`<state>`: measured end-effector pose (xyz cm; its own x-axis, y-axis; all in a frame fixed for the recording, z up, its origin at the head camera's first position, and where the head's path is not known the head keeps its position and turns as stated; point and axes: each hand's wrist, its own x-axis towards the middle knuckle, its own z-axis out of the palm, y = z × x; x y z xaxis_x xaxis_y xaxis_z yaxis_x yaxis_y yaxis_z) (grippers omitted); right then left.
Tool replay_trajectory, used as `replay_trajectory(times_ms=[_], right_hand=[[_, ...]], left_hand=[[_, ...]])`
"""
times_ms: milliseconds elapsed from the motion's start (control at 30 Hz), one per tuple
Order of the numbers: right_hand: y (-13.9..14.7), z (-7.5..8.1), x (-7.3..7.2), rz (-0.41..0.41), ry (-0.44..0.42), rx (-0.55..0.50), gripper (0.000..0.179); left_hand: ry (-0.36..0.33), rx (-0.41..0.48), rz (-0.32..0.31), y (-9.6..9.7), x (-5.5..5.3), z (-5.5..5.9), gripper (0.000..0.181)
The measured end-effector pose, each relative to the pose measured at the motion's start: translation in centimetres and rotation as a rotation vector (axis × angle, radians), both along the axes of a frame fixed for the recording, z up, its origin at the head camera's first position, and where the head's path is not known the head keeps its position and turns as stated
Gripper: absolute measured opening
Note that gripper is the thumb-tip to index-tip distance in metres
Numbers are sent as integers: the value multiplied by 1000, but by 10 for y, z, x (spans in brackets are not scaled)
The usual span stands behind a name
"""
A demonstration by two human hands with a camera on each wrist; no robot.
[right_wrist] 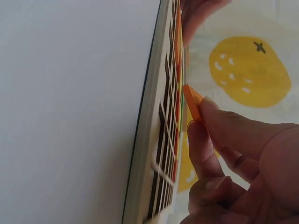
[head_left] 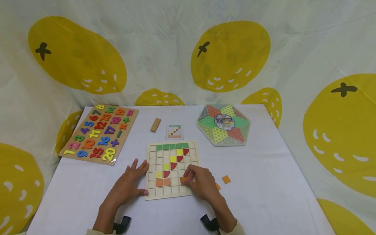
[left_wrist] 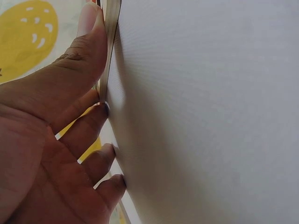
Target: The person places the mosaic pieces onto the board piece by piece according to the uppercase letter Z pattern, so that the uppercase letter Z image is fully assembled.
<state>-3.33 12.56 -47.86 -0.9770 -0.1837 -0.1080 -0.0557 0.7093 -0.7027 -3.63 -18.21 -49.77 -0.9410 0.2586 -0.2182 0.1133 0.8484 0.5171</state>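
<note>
A wooden grid board [head_left: 168,197] lies on the white table. A green row, yellow squares [head_left: 173,159] and red quarter circles [head_left: 180,158] in a slanting line, and two orange squares [head_left: 163,182] sit in its cells. At the board's left edge my left hand [head_left: 128,182] is spread, thumb and fingertips touching the rim. My right hand [head_left: 202,183] pinches an orange square tile [right_wrist: 193,103] between thumb and finger, tilted above the board's lower right cells. Beside that hand lie a loose orange tile [head_left: 226,179] and another [head_left: 218,186] partly hidden by it.
Behind the board lie a small pattern card [head_left: 174,132] and a wooden block [head_left: 155,125]. A number puzzle board [head_left: 116,160] is at the back left. A hexagonal star-patterned game board [head_left: 215,140] is at the back right. A patterned curtain [head_left: 164,58] hangs behind the table.
</note>
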Motion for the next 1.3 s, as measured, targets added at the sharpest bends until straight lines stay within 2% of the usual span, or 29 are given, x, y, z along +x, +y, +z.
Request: replay_trajectory(times_ms=[267,700,1000,1300], right_hand=[[-27,-8,-6,-20,-61,38,19],[-40,-8,-8,17,-28,104,20],[-11,-2,-4,3,-26,31,20],[43,8,4,-73,-43,65,28]], left_hand=[[2,2,-4,-1,-1,-2,111],[3,0,-5,-1,-1,-2,111],[17,-2,-9,0,0,-3,111],[21,5,-9,0,1,-2,113]])
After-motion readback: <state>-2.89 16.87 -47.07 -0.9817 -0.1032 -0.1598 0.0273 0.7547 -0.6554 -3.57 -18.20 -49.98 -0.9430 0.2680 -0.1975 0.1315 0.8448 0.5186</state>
